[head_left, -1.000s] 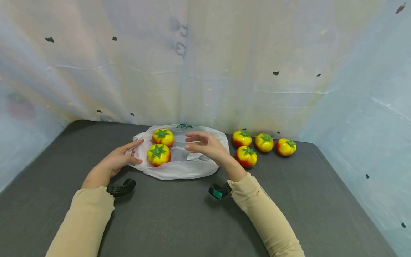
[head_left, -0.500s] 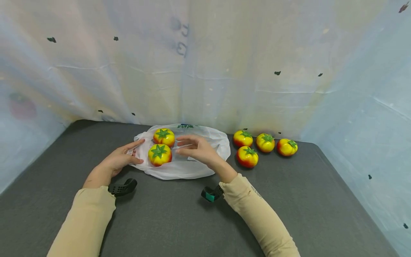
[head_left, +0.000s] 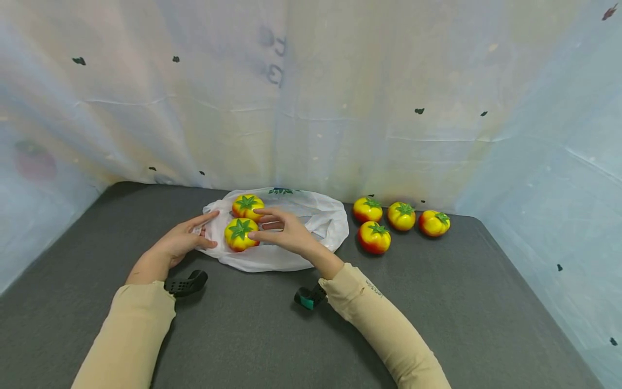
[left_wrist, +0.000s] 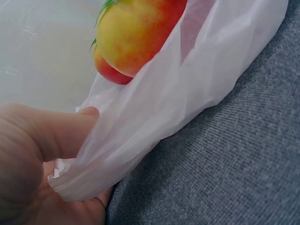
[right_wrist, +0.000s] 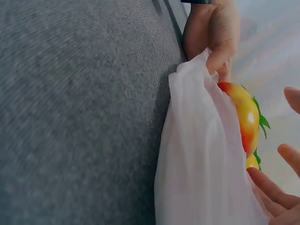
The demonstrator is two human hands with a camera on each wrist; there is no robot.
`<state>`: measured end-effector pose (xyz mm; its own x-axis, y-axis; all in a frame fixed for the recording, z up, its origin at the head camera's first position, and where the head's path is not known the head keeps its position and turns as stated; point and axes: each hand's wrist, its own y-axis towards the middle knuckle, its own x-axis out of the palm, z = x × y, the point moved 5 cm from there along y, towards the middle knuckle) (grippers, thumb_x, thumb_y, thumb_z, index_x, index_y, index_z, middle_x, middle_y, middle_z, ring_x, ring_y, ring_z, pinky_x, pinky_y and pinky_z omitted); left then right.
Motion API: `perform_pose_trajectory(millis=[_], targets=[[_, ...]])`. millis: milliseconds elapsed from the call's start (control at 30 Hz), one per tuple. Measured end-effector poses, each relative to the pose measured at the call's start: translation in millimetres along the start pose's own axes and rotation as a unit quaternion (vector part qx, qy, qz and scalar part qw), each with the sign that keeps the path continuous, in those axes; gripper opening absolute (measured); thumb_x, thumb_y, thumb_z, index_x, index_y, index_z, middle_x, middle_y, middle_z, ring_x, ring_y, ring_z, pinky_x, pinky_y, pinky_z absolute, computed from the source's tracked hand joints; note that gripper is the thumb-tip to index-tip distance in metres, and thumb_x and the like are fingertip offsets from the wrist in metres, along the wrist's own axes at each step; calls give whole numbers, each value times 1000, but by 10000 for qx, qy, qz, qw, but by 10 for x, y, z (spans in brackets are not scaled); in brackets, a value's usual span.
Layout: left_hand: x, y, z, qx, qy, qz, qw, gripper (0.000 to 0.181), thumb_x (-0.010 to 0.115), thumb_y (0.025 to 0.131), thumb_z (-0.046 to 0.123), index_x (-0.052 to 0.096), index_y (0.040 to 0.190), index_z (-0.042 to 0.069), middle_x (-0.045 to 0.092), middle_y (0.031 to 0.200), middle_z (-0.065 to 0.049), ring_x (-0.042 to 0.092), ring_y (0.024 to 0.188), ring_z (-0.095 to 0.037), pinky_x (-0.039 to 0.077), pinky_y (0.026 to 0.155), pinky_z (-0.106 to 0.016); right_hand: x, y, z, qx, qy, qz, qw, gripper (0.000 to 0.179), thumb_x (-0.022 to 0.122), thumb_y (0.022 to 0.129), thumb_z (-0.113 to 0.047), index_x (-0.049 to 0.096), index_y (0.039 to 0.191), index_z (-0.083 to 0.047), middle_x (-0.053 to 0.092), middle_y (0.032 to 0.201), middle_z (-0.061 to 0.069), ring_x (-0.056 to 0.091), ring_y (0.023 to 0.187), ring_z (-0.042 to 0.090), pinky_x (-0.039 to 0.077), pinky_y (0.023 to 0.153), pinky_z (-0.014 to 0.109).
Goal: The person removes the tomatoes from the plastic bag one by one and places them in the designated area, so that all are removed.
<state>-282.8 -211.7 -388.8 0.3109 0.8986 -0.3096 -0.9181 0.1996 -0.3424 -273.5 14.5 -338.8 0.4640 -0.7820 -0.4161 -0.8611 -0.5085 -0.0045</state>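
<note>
A white plastic bag (head_left: 272,262) lies spread open on the dark table. Two glossy yellow-red tomatoes with green star-shaped tops, a nearer one (head_left: 237,237) and a farther one (head_left: 243,204), sit in its left part. My left hand (head_left: 180,244) holds the bag's left edge between thumb and fingers, as the left wrist view shows too. Over the bag, my right hand (head_left: 284,231) comes in from the right with fingers spread and nothing held. Its fingertips are right at the right sides of both tomatoes, overlapping them in the head view.
To the right of the bag stand several more tomatoes, one in front (head_left: 373,237) and others behind it, including the rightmost (head_left: 434,223). A pale plastic sheet (head_left: 330,108) hangs behind the table (head_left: 252,335) and along its sides.
My right hand has moved left across the bag, from its right-hand part up to the two tomatoes. My left hand has stayed on the bag's edge.
</note>
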Motion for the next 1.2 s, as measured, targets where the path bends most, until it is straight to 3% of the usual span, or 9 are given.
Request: perform_pose_trajectory(millis=[567,1033,1200], targets=[[-2,-1,3,21,2,-28,10000,90,67,85,7,13,154,25,-15,158,-20,-13,144,-44,1,111,-67,157,169,27,109,-583,-154,9981,54,70,86,-25,54,137,-17,55,137,8,55,120,24,50,91,28],[-13,-32,3,72,-14,-37,10000,90,67,84,7,13,154,24,-15,159,-20,-13,144,-44,0,111,-67,179,174,20,203,-678,-104,9974,54,72,85,-26,56,136,-20,53,137,9,54,120,26,50,92,33],[2,-22,-1,158,17,-59,9999,89,67,85,7,12,154,22,-12,159,-22,-7,145,-43,4,113,-64,173,158,29,332,-642,66,9974,52,72,84,-27,59,133,-22,56,134,7,55,118,24,50,89,31]])
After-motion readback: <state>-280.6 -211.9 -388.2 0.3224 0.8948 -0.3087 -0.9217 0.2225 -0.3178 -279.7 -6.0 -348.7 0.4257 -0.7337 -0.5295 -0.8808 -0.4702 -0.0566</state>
